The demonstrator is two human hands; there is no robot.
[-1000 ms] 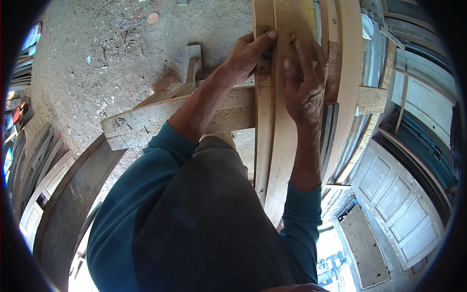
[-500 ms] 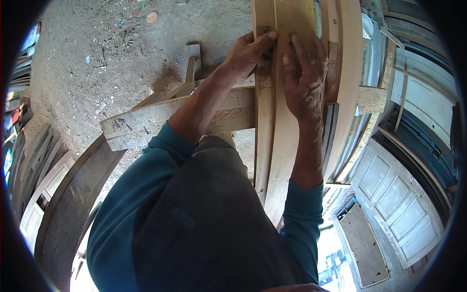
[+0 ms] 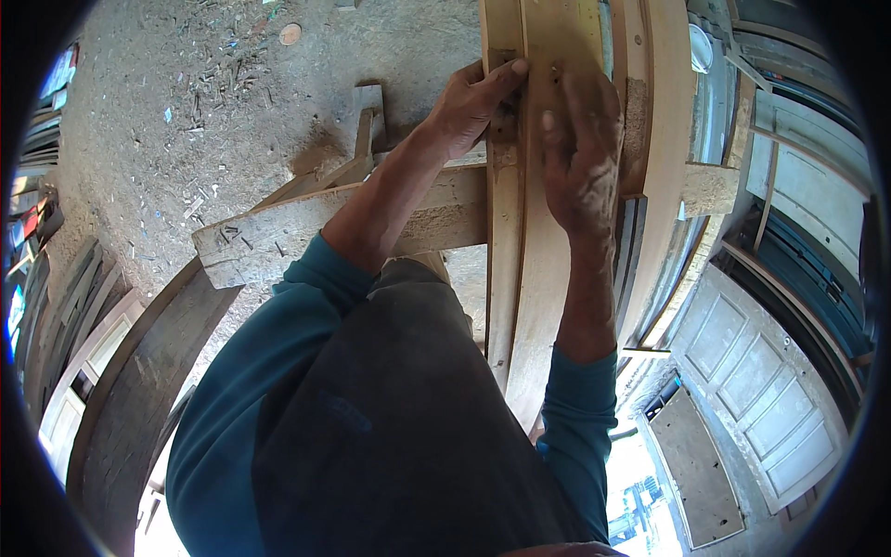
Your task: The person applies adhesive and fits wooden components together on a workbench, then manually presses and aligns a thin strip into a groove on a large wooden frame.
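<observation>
A long pale wooden board runs away from me, with a narrower wooden strip along its left side. My left hand is closed round the left edge of that strip, thumb on top reaching toward the seam. The other fingers are mostly hidden beside the wood. My right hand lies on the board with fingers stretched out and nothing visible in it. A small dark spot shows on the board by its fingertips; whether it is a hole or a mark I cannot tell.
Beneath the boards a rough crossbeam with nails sticks out left, meeting a dark plank. More planks lie right of the board. A white panelled door leans at the right. Wood scraps litter the floor.
My right hand's fingers have shifted slightly on the board, uncovering the small dark spot. The left hand has stayed in place.
</observation>
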